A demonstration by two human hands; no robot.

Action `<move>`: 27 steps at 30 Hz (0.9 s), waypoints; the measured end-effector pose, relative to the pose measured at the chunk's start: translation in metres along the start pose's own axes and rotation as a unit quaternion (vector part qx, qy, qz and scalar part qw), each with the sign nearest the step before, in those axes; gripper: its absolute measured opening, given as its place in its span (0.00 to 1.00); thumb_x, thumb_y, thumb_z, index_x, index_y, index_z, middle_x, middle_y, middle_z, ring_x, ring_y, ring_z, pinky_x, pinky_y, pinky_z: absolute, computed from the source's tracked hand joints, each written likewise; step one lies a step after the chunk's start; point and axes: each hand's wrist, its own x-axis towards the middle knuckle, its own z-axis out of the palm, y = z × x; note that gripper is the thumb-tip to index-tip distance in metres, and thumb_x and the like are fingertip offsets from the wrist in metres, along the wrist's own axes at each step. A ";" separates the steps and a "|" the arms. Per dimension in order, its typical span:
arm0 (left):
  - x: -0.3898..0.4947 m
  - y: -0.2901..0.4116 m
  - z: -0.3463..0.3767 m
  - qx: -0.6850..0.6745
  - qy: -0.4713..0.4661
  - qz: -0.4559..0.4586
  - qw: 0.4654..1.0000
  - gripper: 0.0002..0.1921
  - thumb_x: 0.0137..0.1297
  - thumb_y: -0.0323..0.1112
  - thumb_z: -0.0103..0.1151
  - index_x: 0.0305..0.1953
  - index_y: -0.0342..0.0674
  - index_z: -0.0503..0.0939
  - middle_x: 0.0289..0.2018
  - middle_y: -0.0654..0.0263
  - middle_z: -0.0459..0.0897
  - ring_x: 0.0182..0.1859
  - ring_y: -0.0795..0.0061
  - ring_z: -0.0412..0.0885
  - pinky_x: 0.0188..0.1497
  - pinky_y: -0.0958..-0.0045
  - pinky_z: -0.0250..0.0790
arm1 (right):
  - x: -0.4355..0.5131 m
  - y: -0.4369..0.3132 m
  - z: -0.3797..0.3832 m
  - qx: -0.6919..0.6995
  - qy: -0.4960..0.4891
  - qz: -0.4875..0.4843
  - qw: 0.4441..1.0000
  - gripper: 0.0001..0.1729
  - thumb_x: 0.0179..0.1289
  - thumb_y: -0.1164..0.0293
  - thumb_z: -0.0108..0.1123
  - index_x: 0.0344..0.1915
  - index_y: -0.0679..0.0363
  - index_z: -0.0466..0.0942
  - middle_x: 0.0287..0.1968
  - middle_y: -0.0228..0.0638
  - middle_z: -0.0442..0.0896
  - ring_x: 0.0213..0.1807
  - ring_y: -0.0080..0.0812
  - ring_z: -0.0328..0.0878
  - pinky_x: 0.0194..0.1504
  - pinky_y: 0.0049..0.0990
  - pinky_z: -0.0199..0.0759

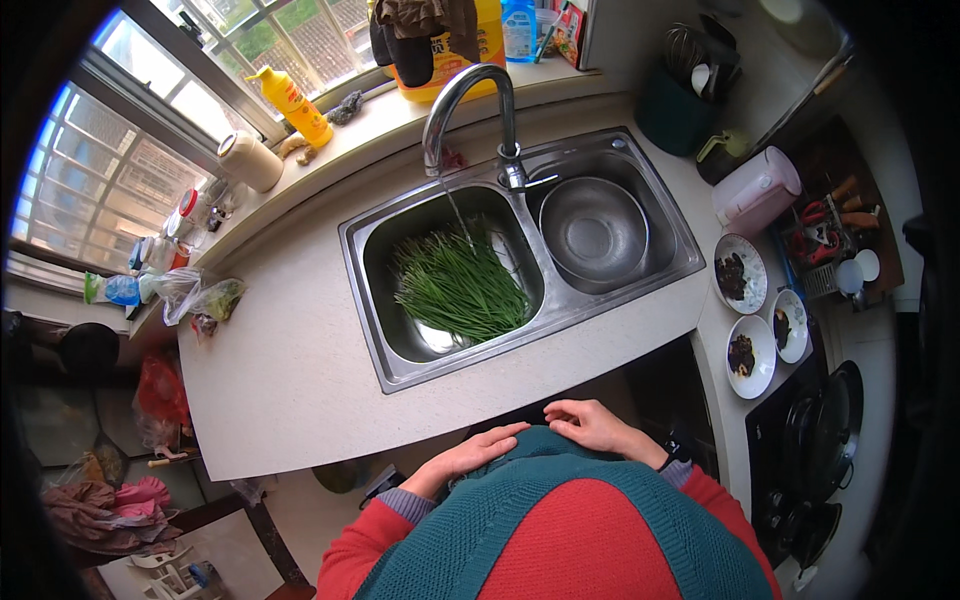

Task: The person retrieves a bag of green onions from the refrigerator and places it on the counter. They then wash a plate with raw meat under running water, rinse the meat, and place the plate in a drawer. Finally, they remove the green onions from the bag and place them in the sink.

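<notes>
My left hand [480, 450] lies with its fingers extended against the front of my green knitted garment [420, 517], holding nothing. My right hand [589, 426] rests at the garment's upper edge, fingers loosely bent and nothing in them. Beyond both hands, a heap of long thin green vegetable stalks [465, 285] fills much of the left basin of the steel double sink [551, 304]. Water runs onto the stalks from a curved chrome faucet [510, 120]. A round metal bowl [594, 229] sits in the right basin.
Three white dishes with dark food, one of them a plate [757, 274], stand right of the sink near a pink electric kettle [757, 191] and a black stove [776, 442]. A yellow squeeze bottle [296, 105] and jars line the windowsill. Plastic bags [199, 292] lie at the counter's left.
</notes>
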 end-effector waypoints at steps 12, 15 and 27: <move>-0.014 -0.011 0.033 0.083 0.037 0.029 0.995 0.43 0.63 0.72 0.33 0.72 0.48 0.51 0.72 0.56 0.49 0.74 0.56 0.42 0.73 0.50 0.36 | -0.055 0.034 -0.011 0.032 -0.167 0.038 0.985 0.36 0.73 0.47 0.33 0.71 0.56 0.53 0.73 0.43 0.52 0.75 0.42 0.47 0.72 0.39 0.44; -0.023 -0.015 0.041 0.100 0.052 0.050 0.992 0.43 0.63 0.71 0.34 0.71 0.49 0.52 0.72 0.60 0.48 0.75 0.59 0.40 0.73 0.51 0.34 | -0.065 0.036 -0.017 0.033 -0.172 0.032 0.984 0.37 0.72 0.45 0.35 0.72 0.54 0.52 0.74 0.42 0.50 0.75 0.43 0.46 0.72 0.39 0.43; -0.065 -0.025 0.049 -0.025 0.047 -0.035 0.998 0.42 0.54 0.63 0.60 0.68 0.57 0.61 0.71 0.59 0.52 0.73 0.52 0.47 0.72 0.46 0.39 | -0.088 0.082 -0.018 0.111 -0.186 0.066 0.974 0.35 0.71 0.51 0.44 0.70 0.56 0.55 0.71 0.44 0.56 0.73 0.42 0.52 0.70 0.37 0.48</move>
